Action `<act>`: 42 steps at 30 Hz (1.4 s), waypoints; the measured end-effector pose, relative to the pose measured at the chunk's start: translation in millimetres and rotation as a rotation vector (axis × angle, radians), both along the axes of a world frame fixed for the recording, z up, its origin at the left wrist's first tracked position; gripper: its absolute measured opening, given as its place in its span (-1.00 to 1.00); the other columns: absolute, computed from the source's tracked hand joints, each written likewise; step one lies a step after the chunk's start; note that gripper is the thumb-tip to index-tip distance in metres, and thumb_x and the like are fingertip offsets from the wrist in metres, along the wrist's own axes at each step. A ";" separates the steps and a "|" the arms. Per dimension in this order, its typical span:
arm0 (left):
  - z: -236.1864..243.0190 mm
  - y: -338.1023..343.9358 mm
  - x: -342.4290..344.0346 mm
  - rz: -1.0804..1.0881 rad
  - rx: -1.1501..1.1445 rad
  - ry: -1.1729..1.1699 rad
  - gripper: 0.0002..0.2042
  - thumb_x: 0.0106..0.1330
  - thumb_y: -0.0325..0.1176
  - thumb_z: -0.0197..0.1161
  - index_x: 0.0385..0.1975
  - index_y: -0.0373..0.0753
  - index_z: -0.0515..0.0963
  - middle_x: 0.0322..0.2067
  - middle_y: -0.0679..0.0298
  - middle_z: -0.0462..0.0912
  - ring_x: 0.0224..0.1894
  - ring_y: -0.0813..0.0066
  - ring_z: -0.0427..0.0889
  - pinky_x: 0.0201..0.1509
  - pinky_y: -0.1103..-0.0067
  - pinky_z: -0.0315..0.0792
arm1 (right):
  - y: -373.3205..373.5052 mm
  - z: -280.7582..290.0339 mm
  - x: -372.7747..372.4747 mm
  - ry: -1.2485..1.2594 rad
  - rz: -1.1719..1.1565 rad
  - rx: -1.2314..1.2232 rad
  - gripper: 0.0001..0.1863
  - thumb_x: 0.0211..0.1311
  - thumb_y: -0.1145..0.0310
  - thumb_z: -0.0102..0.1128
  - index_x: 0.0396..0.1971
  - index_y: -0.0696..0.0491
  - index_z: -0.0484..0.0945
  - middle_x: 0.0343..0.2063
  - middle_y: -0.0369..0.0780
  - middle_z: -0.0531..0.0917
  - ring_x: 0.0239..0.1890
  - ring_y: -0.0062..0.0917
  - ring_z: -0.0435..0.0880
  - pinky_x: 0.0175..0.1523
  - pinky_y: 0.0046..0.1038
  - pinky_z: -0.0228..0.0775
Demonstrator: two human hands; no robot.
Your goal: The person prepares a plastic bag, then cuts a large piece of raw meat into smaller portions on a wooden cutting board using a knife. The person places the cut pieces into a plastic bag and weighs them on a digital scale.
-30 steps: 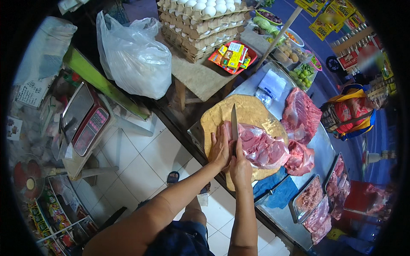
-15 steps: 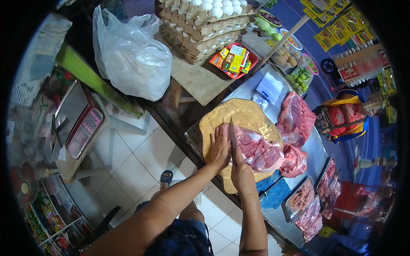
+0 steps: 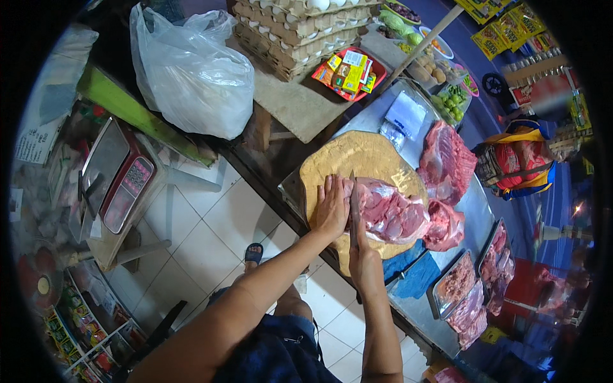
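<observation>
A large piece of raw pork [image 3: 393,214] lies on a round, thick wooden chopping board [image 3: 332,153] at the table's near edge. My left hand [image 3: 333,207] rests flat on the left end of the pork, its fingers stretched out side by side and pointing away from me. Just right of those fingers, a long knife [image 3: 355,210] stands across the meat, tip pointing away. My right hand [image 3: 366,265] is wrapped round the knife's handle. How deep the blade sits in the pork cannot be made out.
Beyond the board lie a rib slab [image 3: 444,163] and another meat chunk [image 3: 445,226]. Trays of meat [image 3: 453,284] and a blue cloth [image 3: 412,277] are to the right. Stacked egg trays [image 3: 287,45], a red basket of packets [image 3: 348,73] and a plastic bag [image 3: 195,76] stand behind; a scale [image 3: 124,182] sits left.
The knife and my right hand have drawn back toward me relative to the board. My left hand stays on the end of the pork. The whole view has shifted slightly.
</observation>
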State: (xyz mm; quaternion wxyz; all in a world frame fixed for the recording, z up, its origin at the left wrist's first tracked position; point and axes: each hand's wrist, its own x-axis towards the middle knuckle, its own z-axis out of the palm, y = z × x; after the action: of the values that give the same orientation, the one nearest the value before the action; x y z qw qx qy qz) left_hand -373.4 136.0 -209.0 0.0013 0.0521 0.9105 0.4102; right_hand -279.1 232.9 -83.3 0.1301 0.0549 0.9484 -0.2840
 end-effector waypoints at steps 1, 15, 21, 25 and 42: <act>3.3 -2.8 1.3 0.035 -0.032 0.032 -0.35 0.38 -0.37 0.08 0.41 -0.45 0.02 0.39 -0.14 0.17 0.49 -0.07 0.04 0.53 0.13 -0.12 | -2.0 -0.3 8.9 -0.032 -0.019 0.022 -0.18 0.11 0.62 0.08 0.45 0.06 0.12 -0.50 0.24 0.60 -0.41 0.09 0.69 -0.30 -0.05 0.51; 12.3 -17.1 -35.8 0.181 0.392 -0.291 -0.78 0.09 -0.41 0.39 -0.35 -0.37 0.54 -0.34 -0.10 0.66 -0.22 -0.07 0.67 -0.15 0.23 0.51 | -13.1 -38.4 -44.3 0.214 0.059 0.033 -0.22 0.19 0.52 0.09 0.44 0.16 0.08 -0.55 0.17 0.63 -0.51 0.06 0.67 -0.41 -0.04 0.46; 10.0 -14.5 -37.2 0.220 0.262 -0.197 -0.87 0.13 -0.42 0.30 -0.48 -0.37 0.55 -0.48 -0.06 0.64 -0.34 0.03 0.68 -0.25 0.30 0.50 | -21.6 -34.1 -66.7 0.238 0.026 0.009 -0.18 0.17 0.59 0.08 0.47 0.04 0.06 -0.50 0.23 0.61 -0.45 0.13 0.66 -0.35 -0.03 0.45; 15.6 -17.6 -29.2 0.179 0.320 -0.318 -0.84 0.14 -0.39 0.26 -0.44 -0.38 0.54 -0.42 -0.17 0.62 -0.28 -0.18 0.62 -0.16 0.15 0.48 | -9.9 -14.7 4.4 0.008 -0.022 0.041 -0.19 0.19 0.59 0.07 0.47 0.03 0.06 -0.51 0.23 0.61 -0.47 0.11 0.66 -0.38 -0.05 0.44; 20.2 -15.5 -31.3 0.236 0.203 -0.220 -0.83 0.18 -0.35 0.22 -0.41 -0.36 0.53 -0.40 -0.18 0.62 -0.26 -0.19 0.62 -0.15 0.11 0.45 | -14.3 -37.9 26.2 0.056 -0.005 0.111 -0.12 0.15 0.55 0.13 0.49 0.03 0.00 -0.63 0.10 0.61 -0.58 -0.05 0.65 -0.45 -0.07 0.43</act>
State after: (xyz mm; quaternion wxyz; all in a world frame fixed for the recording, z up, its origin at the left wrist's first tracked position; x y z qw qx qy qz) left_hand -404.7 120.5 -188.8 0.0475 -0.1005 0.8585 0.5007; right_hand -253.0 218.6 -121.2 0.0993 0.0563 0.9658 -0.2326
